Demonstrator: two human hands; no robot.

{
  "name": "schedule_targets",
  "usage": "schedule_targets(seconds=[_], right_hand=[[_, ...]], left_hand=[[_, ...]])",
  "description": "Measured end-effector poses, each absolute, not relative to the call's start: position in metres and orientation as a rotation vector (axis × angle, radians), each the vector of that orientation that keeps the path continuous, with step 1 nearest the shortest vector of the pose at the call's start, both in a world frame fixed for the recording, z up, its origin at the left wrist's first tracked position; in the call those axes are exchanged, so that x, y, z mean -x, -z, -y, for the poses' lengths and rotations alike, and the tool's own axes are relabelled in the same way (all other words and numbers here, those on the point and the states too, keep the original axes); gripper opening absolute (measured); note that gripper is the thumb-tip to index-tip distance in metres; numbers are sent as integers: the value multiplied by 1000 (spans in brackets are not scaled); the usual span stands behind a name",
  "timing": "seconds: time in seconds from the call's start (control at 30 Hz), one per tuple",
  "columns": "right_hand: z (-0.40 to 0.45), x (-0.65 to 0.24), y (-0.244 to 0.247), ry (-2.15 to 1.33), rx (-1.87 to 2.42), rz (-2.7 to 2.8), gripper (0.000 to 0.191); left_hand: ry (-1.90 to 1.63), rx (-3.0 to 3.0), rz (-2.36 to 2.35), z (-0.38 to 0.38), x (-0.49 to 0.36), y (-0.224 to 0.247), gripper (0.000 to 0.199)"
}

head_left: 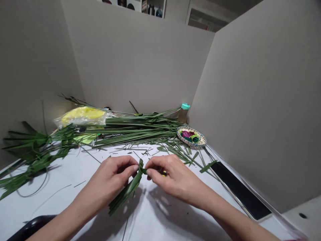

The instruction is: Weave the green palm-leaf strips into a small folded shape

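Note:
Between my hands is a folded green leaf piece (128,191), knotted at its top and fanning out toward the lower left. My left hand (116,174) is closed, thumb and fingers pinching it near the knot. My right hand (167,174) is closed too, pinching a short leaf strip (144,171) that comes out of the knot's right side. Something small, yellow and black (164,173) shows by the right fingers; what it is, and whether it is held, I cannot tell.
Long green leaves (140,129) lie piled across the back of the white table (160,209). Finished-looking leaf pieces (37,154) sit at left, beside a yellow plastic bag (84,115). A woven basket (202,140), a bottle (183,113) and a dark flat panel (240,189) stand or lie right. Grey partitions surround the table.

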State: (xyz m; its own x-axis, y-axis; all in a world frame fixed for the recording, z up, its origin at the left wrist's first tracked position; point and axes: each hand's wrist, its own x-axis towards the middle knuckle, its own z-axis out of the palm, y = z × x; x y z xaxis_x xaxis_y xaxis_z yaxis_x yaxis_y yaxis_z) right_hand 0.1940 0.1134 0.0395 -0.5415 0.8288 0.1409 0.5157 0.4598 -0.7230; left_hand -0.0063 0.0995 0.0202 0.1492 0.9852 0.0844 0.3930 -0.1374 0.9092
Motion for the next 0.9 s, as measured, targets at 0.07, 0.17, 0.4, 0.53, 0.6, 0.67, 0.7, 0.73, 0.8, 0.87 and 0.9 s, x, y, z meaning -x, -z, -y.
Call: schedule_targets(seconds=[0.07,0.17,0.4,0.53,0.6,0.67,0.7,0.73,0.8,0.87,0.9], right_hand=[[-116,-194,-37,-860,1141,2270,15],[-122,-196,-29,-905,1117,2286,23],[-131,-207,-14,-1302,977,2115,25],[-134,-209,-9,-1626,837,1926,23],[-134,-209,-7,-1732,784,1853,26],[-133,-208,-6,-1813,753,1789,30],[-133,-208,-6,-1856,738,1755,32],[-132,-207,-5,-1902,718,1715,34],[-130,-206,-4,-1984,668,1627,36],[-130,-204,-3,-2035,635,1553,36],[-130,-204,-2,-2050,632,1526,35]], left_hand=[[-935,-1765,-1401,-101,4,-19,25],[-902,-1835,-1435,-103,1,-18,27],[-835,-1572,-1225,-114,6,-7,34],[-838,-1382,-1106,-112,9,0,34],[-857,-1296,-1085,-108,8,1,33],[-875,-1229,-1068,-105,6,4,31],[-884,-1209,-1060,-103,6,6,31],[-894,-1198,-1051,-101,7,9,32],[-914,-1185,-1030,-99,8,14,33],[-930,-1165,-1008,-97,10,17,31],[-934,-1150,-996,-97,10,18,30]])
